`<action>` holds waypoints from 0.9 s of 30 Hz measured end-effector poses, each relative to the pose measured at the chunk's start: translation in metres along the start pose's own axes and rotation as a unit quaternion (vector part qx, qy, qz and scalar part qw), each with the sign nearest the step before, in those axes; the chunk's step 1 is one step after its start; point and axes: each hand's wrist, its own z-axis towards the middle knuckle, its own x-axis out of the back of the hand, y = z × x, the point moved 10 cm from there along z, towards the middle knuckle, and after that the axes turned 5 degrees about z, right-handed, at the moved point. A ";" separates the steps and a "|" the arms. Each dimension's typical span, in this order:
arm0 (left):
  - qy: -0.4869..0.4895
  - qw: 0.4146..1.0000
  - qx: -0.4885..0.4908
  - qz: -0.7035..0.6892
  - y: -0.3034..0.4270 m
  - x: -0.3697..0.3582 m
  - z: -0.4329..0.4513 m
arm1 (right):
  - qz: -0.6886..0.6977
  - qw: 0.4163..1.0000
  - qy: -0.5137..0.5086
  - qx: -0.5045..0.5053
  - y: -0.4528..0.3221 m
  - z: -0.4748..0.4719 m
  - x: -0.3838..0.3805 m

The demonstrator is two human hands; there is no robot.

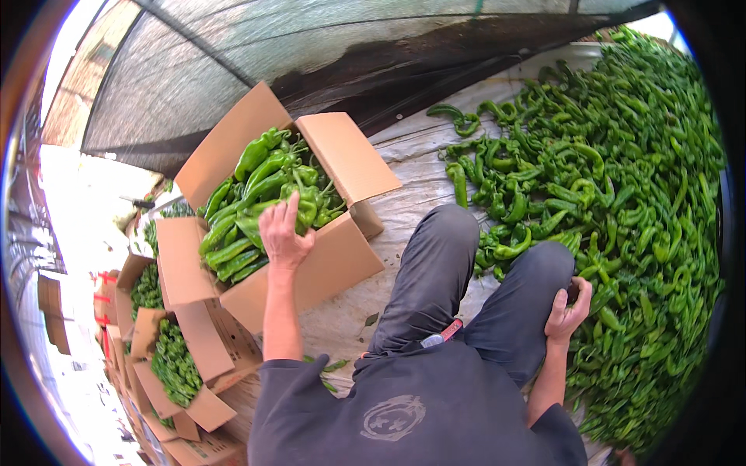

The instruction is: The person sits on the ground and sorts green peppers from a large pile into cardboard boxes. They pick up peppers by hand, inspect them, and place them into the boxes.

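Note:
My left hand (285,236) lies over long green peppers (265,180) that fill an open cardboard box (303,291). Its fingers point away from me and touch the top layer; the palm side is hidden, so a grip on a pepper cannot be made out. Most of these peppers lie side by side, with some stems showing at the right. Beside my right knee, my right hand (568,311) has loosely curled fingers, thumb apart, and nothing visible in it. Just beyond that hand spreads a large heap of loose green peppers (629,233).
More cardboard boxes stand at the left, one holding green peppers (173,361). A pale ground sheet (408,169) runs between the box and the heap. Dark netting (373,64) closes off the far side. A knife-like tool (140,203) lies at the far left.

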 end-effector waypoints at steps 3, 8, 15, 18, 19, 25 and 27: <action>0.041 0.999 -0.014 0.028 -0.011 -0.024 -0.028 | 0.004 1.000 0.021 -0.015 -0.001 -0.008 0.001; -0.017 0.997 0.049 0.061 -0.027 -0.051 -0.026 | 0.023 0.995 0.055 -0.079 0.018 -0.021 0.006; 0.014 0.992 0.093 0.085 -0.001 -0.058 -0.044 | -0.002 0.994 0.048 -0.093 0.033 -0.022 0.005; 0.026 0.992 0.086 0.089 0.003 -0.051 -0.045 | -0.004 0.994 0.053 -0.098 0.042 -0.025 0.005; 0.043 0.990 0.080 0.107 0.005 -0.047 -0.040 | -0.006 0.994 0.053 -0.098 0.045 -0.025 0.005; -0.009 0.988 0.094 0.122 -0.006 -0.061 0.007 | -0.085 0.988 0.079 -0.102 0.038 -0.019 -0.002; 0.059 0.994 -0.017 0.087 0.029 -0.042 0.007 | -0.129 0.987 0.045 -0.081 0.030 -0.016 -0.009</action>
